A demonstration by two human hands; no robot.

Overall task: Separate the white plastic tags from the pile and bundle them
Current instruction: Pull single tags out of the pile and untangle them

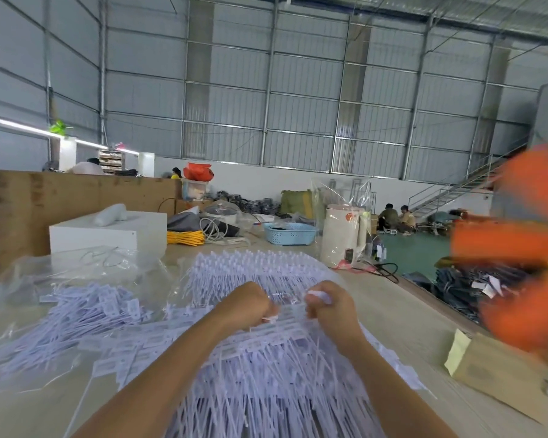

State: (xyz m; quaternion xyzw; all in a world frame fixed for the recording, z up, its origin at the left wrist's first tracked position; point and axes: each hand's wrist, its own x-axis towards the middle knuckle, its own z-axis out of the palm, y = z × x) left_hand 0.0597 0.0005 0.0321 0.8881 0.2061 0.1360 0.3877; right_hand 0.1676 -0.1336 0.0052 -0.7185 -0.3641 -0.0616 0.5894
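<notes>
The person's left hand (254, 303) and right hand (331, 308) are both curled into fists over the big heap of thin white plastic tags (266, 368) that covers the middle of the pale wooden table (402, 314), towards its near edge. The left hand pinches a small white piece at its knuckles; the right hand grips a small clump of white tags at its top. What each holds is blurred, so whether it is one tag or several cannot be told.

The step in hand looks like the separating: pulling tags free of the heap, hand against hand. A looser spread of the same tags (86, 314) lies towards the left edge, beside crumpled clear plastic bags (86, 263).

Next, the freed tags would likely need to be gathered with their stems aligned, without dragging tangled neighbours along.
</notes>
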